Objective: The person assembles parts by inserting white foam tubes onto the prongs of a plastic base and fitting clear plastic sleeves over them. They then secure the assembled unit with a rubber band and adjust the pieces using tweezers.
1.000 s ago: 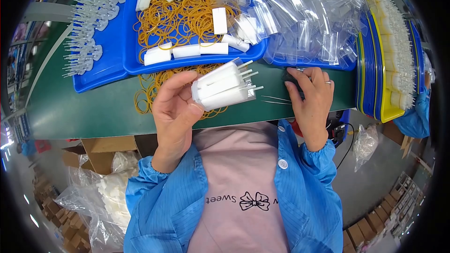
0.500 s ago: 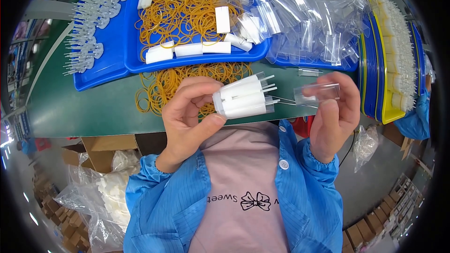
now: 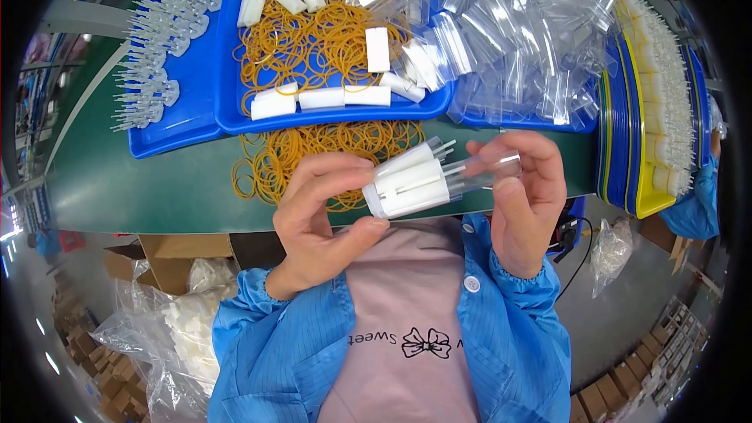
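Observation:
My left hand (image 3: pixel 317 215) grips the base of a small assembly with several white foam tubes (image 3: pixel 413 182) set around thin pale prongs. Clear plastic sleeves wrap some of the foam, and prong tips stick out at the right end. In my right hand (image 3: pixel 526 196), pinched between thumb and fingers, is a clear plastic sleeve (image 3: pixel 479 170). Its left end overlaps the prong tips and reaches the end of the foam; how far it has slid on is hard to make out. Orange rubber bands (image 3: pixel 294 157) lie in a heap just beyond my left hand.
A blue tray (image 3: pixel 337 119) holds rubber bands and white foam pieces. Clear sleeves (image 3: pixel 517 47) are piled at the far right. Pronged white bases (image 3: pixel 149 94) stand on a blue tray at left. Stacked yellow and blue trays (image 3: pixel 654 196) with pronged pieces stand at right, on the green table (image 3: pixel 102 180).
My right hand has moved left, bringing the clear sleeve from apart to over the prong ends. My left hand and the assembly have shifted slightly down and right.

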Available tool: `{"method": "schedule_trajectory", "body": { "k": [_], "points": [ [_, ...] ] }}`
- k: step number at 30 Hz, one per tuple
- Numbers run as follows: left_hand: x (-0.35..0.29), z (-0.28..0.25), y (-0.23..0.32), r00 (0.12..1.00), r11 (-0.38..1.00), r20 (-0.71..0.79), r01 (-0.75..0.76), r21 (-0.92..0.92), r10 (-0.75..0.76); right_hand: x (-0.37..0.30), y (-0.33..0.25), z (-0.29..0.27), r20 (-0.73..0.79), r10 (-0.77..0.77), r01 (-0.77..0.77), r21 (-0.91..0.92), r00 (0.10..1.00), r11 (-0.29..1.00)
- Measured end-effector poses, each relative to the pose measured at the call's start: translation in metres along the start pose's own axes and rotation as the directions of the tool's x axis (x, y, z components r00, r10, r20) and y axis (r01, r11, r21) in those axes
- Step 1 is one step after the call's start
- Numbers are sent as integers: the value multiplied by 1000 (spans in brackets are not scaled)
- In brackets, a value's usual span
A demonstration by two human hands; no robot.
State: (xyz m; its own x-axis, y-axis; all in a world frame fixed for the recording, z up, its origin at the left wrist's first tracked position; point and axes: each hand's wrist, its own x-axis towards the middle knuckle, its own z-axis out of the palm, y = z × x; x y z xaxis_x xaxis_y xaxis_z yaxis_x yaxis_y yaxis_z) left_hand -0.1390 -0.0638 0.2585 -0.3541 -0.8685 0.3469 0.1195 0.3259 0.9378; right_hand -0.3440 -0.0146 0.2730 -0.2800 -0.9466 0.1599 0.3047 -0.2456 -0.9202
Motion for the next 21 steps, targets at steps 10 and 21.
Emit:
{"method": "schedule_trajectory", "body": {
  "k": [10, 21],
  "points": [
    [9, 4, 20, 993, 934, 107, -89, 346, 55, -4, -4, -4, 24, -16, 18, -108, 1000, 994],
    [6, 8, 11, 977, 949, 213, -91, 301, 26, -3, -8, -2, 75, -18, 30, -162, 997, 986]
  ]
}}
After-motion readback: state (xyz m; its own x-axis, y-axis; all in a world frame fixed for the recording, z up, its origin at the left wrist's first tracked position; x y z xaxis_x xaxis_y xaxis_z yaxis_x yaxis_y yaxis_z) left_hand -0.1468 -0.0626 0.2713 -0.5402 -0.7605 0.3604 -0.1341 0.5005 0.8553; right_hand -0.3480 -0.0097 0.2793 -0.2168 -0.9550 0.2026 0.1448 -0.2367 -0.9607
